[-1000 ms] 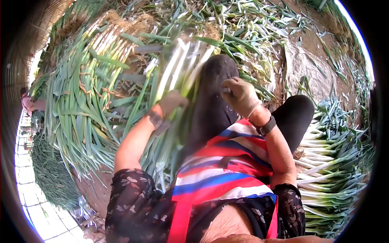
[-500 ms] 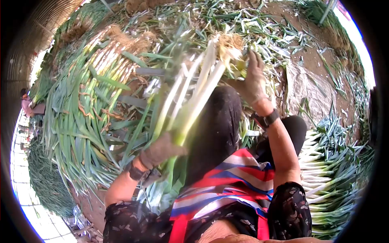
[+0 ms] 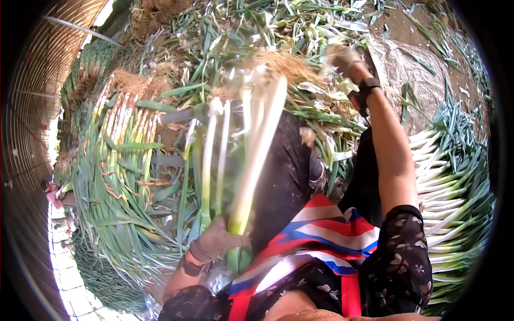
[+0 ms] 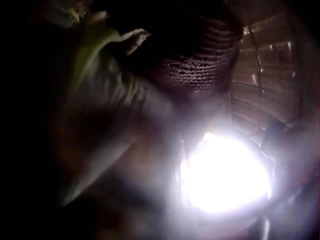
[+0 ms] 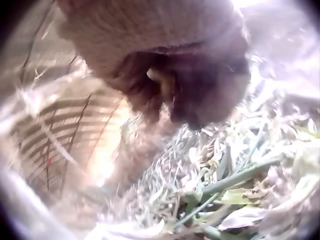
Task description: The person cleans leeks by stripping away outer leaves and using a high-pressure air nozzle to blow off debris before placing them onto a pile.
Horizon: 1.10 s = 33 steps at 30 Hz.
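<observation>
My gloved left hand (image 3: 217, 238) grips a leek (image 3: 262, 152) low on its stalk, near the green leaves. The leek slants up to the right, its white end blurred and its brown roots (image 3: 286, 64) fanned out. More leeks (image 3: 208, 160) stand beside it, their lower leaves partly hidden by the hand. Out past the roots, to their right, is my right hand (image 3: 342, 60), gloved and blurred. In the right wrist view its fingers curl round a small pale leaf scrap (image 5: 159, 76). Dark glove fabric (image 4: 202, 67) fills part of the left wrist view.
A heap of untrimmed leeks (image 3: 120, 144) lies at the left. White leeks (image 3: 441, 208) are laid in a row at the right. Leaf trimmings (image 3: 321, 21) cover the ground ahead, beside a pale sack (image 3: 409, 80). My bent knee (image 3: 286, 160) is close behind the held leek.
My right hand has moved from over the knee up beside the roots, then farther forward and right. The left hand has kept its hold, and the gripped leek now stands apart from others.
</observation>
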Tool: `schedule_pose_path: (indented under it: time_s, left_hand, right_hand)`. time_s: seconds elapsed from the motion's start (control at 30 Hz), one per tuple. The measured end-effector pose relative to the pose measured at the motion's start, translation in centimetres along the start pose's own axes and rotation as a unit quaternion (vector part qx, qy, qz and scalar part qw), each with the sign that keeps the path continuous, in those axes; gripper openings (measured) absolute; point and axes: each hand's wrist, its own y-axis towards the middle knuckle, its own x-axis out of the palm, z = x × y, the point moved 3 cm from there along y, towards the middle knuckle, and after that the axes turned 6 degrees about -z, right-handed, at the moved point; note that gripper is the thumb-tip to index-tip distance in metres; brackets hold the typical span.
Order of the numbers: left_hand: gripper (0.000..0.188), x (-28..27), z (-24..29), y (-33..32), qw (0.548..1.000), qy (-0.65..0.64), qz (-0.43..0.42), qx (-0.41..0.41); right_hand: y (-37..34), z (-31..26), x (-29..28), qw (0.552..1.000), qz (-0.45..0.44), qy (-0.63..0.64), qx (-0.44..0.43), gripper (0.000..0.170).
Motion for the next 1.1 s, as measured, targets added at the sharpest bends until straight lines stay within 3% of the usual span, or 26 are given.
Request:
schedule_pose_path:
  time_s: [0.07,0.13,0.17,0.2,0.27,0.3,0.37,0.4,0.43,0.47,0.5,0.53,0.57,0.6,0.63,0.7,0.73,0.8,0.87,0.9,0.93,0.97,1.0,1.03,1.07,1.1]
  left_hand:
    - [0.060,0.1,2.0,0.6,0.999,-0.028,-0.017,-0.001]
    - [0.062,-0.1,2.4,0.5,0.999,-0.044,-0.016,-0.001]
    - [0.063,0.3,2.6,0.4,0.998,-0.053,-0.027,-0.012]
    - [0.064,0.7,3.0,0.4,0.997,-0.060,-0.039,-0.023]
    - [0.066,1.3,3.4,0.6,0.994,-0.074,-0.067,-0.043]
    - [0.067,1.7,3.2,0.8,0.992,-0.083,-0.080,-0.051]
    - [0.068,2.0,2.6,0.9,0.987,-0.110,-0.107,-0.051]
    - [0.068,1.9,2.2,1.0,0.983,-0.128,-0.123,-0.043]
    - [0.069,1.8,1.8,1.1,0.979,-0.147,-0.139,-0.034]
    - [0.068,1.8,1.5,0.9,0.981,-0.132,-0.143,-0.025]
    - [0.067,2.1,1.5,0.7,0.981,-0.139,-0.132,-0.020]
    - [0.067,2.8,1.4,0.2,0.982,-0.145,-0.122,-0.018]
    - [0.066,3.2,1.1,-0.5,0.982,-0.152,-0.113,-0.020]
    - [0.066,2.5,0.0,-1.3,0.989,-0.140,-0.028,-0.044]
    - [0.065,2.7,-0.6,-2.3,0.991,-0.127,-0.023,-0.041]
    - [0.064,2.8,-1.4,-3.9,0.995,-0.102,-0.011,-0.016]
    - [0.060,2.7,-1.5,-5.4,0.992,-0.120,0.011,-0.045]
    - [0.058,1.7,-2.4,-6.3,0.983,-0.181,0.018,-0.016]
    - [0.057,0.8,-3.0,-5.8,0.973,-0.225,0.035,0.027]
    - [0.058,0.5,-2.7,-5.4,0.972,-0.233,0.034,0.022]
    - [0.059,0.2,-2.3,-5.0,0.971,-0.238,0.033,0.015]
    - [0.060,0.2,-1.9,-4.7,0.970,-0.243,0.030,0.006]
    - [0.062,0.4,-1.4,-4.3,0.968,-0.249,0.021,0.002]
    - [0.061,0.8,-1.2,-4.1,0.970,-0.242,0.006,0.007]
    - [0.061,1.2,-1.0,-3.7,0.972,-0.234,-0.011,0.011]
    - [0.061,1.5,-0.7,-3.5,0.974,-0.225,-0.025,0.012]
  right_hand:
    - [-3.6,-4.7,1.0,0.982,0.002,0.018,-0.188,0.052]
    - [-8.8,-8.8,1.3,0.907,0.015,0.040,-0.419,0.076]
    - [-10.6,-10.5,0.5,0.875,-0.052,0.137,-0.462,0.081]
    - [-11.4,-11.0,0.3,0.873,-0.159,0.262,-0.379,0.076]
    - [-12.9,-12.7,0.2,0.874,-0.248,0.268,-0.320,0.062]
    - [-14.5,-13.9,-0.3,0.898,-0.216,0.198,-0.327,0.058]
    - [-10.2,-12.6,4.3,0.776,-0.250,0.285,-0.505,0.054]
    - [-10.7,-13.4,5.1,0.752,-0.276,0.343,-0.490,0.052]
    - [-10.8,-14.0,5.7,0.769,-0.220,0.331,-0.501,0.042]
    - [-10.4,-13.9,6.5,0.796,-0.103,0.255,-0.539,0.031]
    - [-9.1,-13.6,7.1,0.803,0.072,0.111,-0.581,0.021]
    - [-6.5,-12.6,7.2,0.796,0.226,-0.042,-0.560,0.011]
    - [-2.1,-10.0,6.6,0.832,0.247,-0.109,-0.486,0.016]
    - [2.1,-7.5,5.9,0.856,0.258,-0.183,-0.408,0.021]
    - [7.8,-3.3,6.3,0.745,0.310,-0.548,-0.221,0.026]
    - [9.1,6.3,-0.6,0.892,0.300,-0.306,-0.146,0.027]
    - [7.6,5.0,-1.4,0.919,0.262,-0.271,-0.113,0.028]
    - [4.0,2.1,-3.0,0.959,0.191,-0.204,-0.036,0.035]
    - [1.5,-1.8,0.0,0.997,0.054,-0.058,0.010,0.050]
    - [-2.8,-4.6,1.0,0.991,-0.001,-0.132,0.005,0.055]
    - [-4.0,-5.9,2.7,0.990,-0.082,-0.111,0.010,0.059]
    - [-8.7,-8.4,2.2,0.987,-0.082,-0.027,-0.136,0.068]
    - [-10.9,-10.1,2.7,0.941,-0.176,0.149,-0.249,0.082]
    - [-10.6,-10.3,4.2,0.908,-0.188,0.208,-0.310,0.094]
    - [-11.0,-11.5,5.3,0.918,-0.130,0.144,-0.345,0.099]
    - [-11.4,-12.4,5.9,0.886,-0.109,0.165,-0.420,0.095]
